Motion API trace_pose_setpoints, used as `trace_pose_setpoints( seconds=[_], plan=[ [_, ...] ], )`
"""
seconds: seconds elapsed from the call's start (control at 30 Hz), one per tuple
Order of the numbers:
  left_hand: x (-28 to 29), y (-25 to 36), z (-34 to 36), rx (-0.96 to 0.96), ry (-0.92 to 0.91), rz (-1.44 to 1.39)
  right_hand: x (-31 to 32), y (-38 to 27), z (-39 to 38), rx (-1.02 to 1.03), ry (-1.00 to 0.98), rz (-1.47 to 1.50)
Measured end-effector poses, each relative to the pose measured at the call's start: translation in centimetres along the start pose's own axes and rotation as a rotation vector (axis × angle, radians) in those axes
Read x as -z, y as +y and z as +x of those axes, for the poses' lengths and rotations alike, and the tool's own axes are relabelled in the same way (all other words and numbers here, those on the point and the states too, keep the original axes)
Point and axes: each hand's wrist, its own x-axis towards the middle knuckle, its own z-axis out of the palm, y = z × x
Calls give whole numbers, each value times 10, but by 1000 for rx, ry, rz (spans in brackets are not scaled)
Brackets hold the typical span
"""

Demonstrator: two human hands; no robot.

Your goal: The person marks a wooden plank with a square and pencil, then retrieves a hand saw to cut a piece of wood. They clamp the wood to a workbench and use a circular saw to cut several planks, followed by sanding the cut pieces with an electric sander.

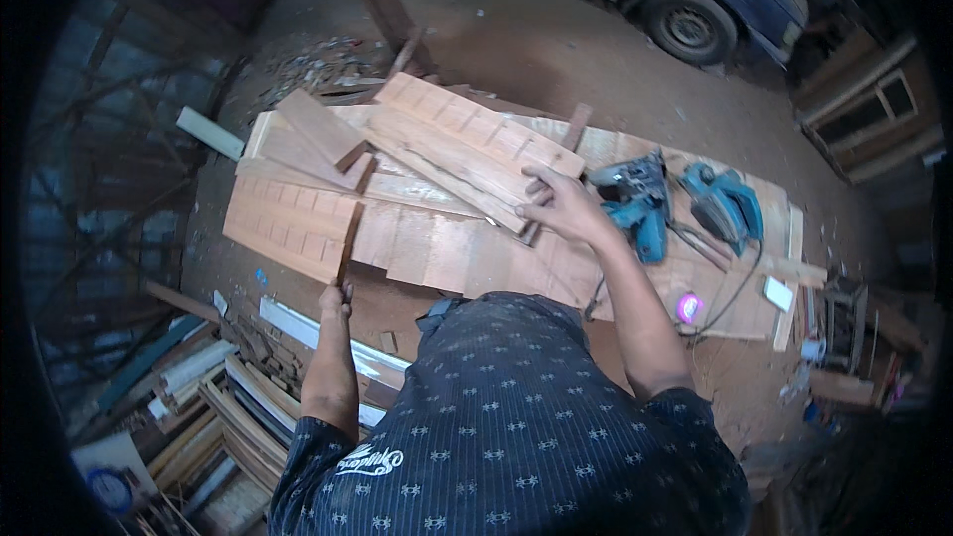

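Note:
My left hand [339, 300] is closed on the near right corner of a short wooden board [290, 228] with evenly spaced cross lines along it. The board reaches up and left over the workbench's left end. My right hand [564, 204] is at the right end of a long plain wooden board [447, 161], its thumb and fingers bent around that end. Against the plain board's far side lies another wooden board [476, 122], with similar cross lines. Part of the grip is hidden by my right hand itself.
On the workbench top [437, 243], right of my right hand, are a teal power tool [635, 203], a teal electric planer [723, 203] with a cord and a pink round object [688, 308]. Wood offcuts [318, 134] lie left. Stacked timber [238, 417] is lower left; a blue vehicle [685, 0] stands beyond.

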Motion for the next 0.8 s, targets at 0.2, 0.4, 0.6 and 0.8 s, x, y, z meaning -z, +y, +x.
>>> trace_pose_setpoints(
  seconds=[0.2,0.4,0.6,0.8],
  plan=[
    [12,-11,-26,-79,14,75,-44,105,134,-162,-258,-629],
    [24,-50,-94,26,-140,-3,-27,106,156,-278,-537,-580],
    [-12,-64,-133,141,-267,17,-17,117,147,-354,-535,-490],
    [-45,-49,-144,150,-407,97,-20,130,132,-256,-522,-727]
  ],
)
